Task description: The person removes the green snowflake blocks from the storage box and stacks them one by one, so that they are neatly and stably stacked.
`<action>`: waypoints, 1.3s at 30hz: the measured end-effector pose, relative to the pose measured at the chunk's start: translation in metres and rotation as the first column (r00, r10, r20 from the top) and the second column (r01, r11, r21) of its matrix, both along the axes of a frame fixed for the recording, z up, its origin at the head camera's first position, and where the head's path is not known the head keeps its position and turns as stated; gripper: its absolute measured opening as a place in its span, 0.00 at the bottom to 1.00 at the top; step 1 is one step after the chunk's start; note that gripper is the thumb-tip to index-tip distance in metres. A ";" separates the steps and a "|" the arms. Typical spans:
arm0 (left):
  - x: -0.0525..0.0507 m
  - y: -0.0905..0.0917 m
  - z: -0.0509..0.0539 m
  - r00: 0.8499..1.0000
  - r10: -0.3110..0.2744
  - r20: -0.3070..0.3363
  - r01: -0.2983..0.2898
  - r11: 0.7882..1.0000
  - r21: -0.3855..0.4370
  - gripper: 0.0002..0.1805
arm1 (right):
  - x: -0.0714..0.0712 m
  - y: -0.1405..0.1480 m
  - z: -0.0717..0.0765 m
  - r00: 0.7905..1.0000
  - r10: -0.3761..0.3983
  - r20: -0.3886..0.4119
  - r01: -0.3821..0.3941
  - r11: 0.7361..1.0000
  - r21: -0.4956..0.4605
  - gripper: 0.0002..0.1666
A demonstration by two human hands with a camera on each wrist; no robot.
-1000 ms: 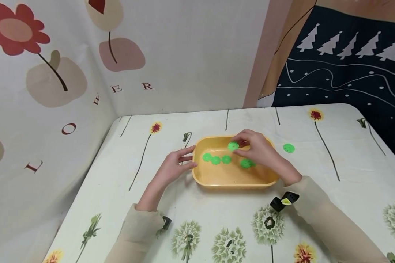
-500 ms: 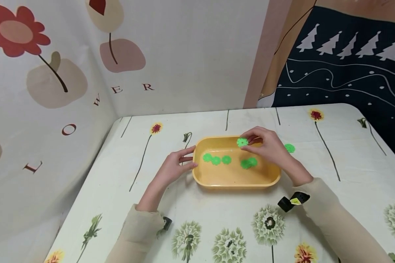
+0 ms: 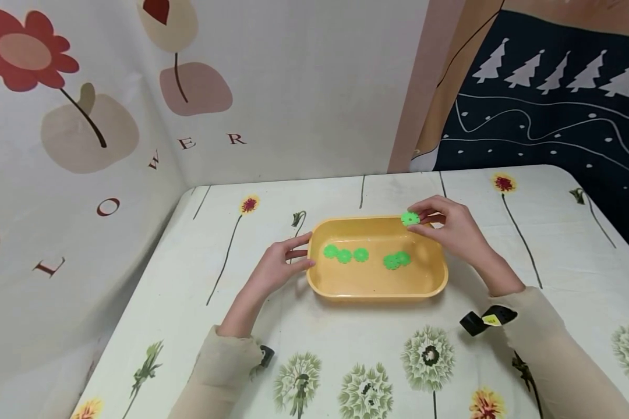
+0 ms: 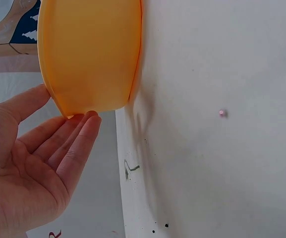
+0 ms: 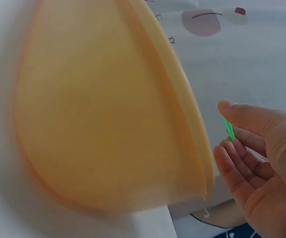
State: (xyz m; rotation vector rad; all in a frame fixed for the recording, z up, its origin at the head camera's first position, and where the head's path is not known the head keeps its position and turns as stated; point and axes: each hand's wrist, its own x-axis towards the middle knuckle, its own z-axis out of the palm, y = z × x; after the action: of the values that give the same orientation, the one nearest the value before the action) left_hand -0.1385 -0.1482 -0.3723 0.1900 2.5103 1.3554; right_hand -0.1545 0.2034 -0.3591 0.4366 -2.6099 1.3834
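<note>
My right hand pinches a notched green disc over the upper-right rim of the yellow tray; my left hand, fingers loosely extended, touches its left end. Five green discs lie inside; the pinched one's transfer appears unfinished.

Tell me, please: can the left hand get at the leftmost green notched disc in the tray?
Probably yes: the left hand is at the left end of the yellow tray, close to the leftmost green notched disc. Only the rim stands between; from above, the way looks free.
</note>
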 end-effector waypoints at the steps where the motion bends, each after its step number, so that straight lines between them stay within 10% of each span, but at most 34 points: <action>1: 0.000 0.000 0.000 1.000 0.000 0.000 0.000 1.000 0.002 0.34 | 0.000 0.002 0.000 1.000 -0.007 0.001 0.007 1.000 0.003 0.19; 39: 0.001 -0.002 0.001 1.000 -0.020 -0.010 0.020 1.000 0.011 0.34 | 0.005 0.071 -0.029 0.964 -0.245 0.107 0.225 0.960 0.165 0.22</action>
State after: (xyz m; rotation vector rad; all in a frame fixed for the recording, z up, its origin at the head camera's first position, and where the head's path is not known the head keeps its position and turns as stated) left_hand -0.1379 -0.1497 -0.3715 0.2239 2.5031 1.3637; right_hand -0.1492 0.2740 -0.3877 0.0511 -2.7703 1.1776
